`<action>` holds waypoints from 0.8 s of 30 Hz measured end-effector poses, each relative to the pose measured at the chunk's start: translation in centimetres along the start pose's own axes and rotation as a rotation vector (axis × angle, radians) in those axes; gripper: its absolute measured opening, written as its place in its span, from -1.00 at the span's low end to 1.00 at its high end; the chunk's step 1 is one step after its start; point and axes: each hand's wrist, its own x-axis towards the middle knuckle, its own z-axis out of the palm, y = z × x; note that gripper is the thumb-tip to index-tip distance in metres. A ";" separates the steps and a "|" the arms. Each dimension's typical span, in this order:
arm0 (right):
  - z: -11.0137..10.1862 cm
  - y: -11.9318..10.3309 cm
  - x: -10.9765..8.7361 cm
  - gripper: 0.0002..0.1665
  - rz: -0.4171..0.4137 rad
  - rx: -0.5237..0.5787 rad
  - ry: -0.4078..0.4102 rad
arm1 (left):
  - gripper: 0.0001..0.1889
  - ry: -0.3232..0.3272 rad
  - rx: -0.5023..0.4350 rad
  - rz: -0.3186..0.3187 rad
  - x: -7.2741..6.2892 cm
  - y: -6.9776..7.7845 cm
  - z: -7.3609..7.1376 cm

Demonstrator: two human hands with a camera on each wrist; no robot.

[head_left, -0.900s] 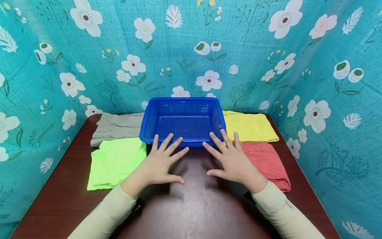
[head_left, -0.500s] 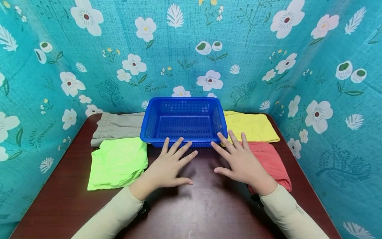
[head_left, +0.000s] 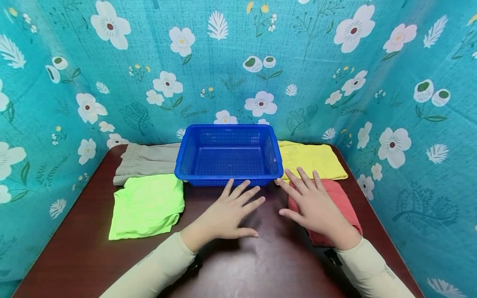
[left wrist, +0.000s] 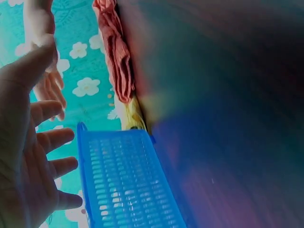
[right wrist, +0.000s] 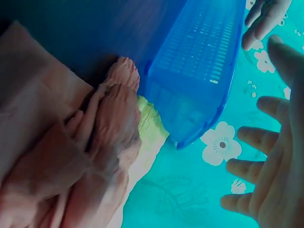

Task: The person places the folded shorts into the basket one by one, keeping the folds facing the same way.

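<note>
Both hands hover palm down over the table with fingers spread, holding nothing. The left hand (head_left: 228, 213) is in front of the blue plastic basket (head_left: 229, 182), its fingertips close to the near wall. Over the folded red garment (head_left: 340, 203) hangs the right hand (head_left: 316, 207), hiding part of it. In the right wrist view the red cloth (right wrist: 114, 123) lies in loose folds below the spread fingers. The left wrist view has the left hand (left wrist: 33, 166) above the side of the basket (left wrist: 126, 180). No contents show inside the basket.
A folded yellow garment (head_left: 311, 161) lies right of the basket, behind the red one. To the left are a folded neon green garment (head_left: 147, 207) and, behind it, grey folded clothing (head_left: 149, 161). Flowered teal curtains (head_left: 238, 62) enclose the dark wooden table (head_left: 74, 240).
Both hands have drifted right and slightly toward the table's near edge, fingers still spread. The left hand has moved off the green garment; the right has come over the red one. Basket and garments stay put.
</note>
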 end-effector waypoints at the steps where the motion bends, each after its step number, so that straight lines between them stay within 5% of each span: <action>1: 0.0 0.1 -0.2 0.02 0.016 0.009 -0.007 | -0.04 -0.002 -0.004 0.008 0.3 0.3 0.1; 24: 0.1 3.4 -3.3 -0.06 0.138 0.069 0.033 | -0.11 -0.086 0.008 0.150 6.7 4.8 1.8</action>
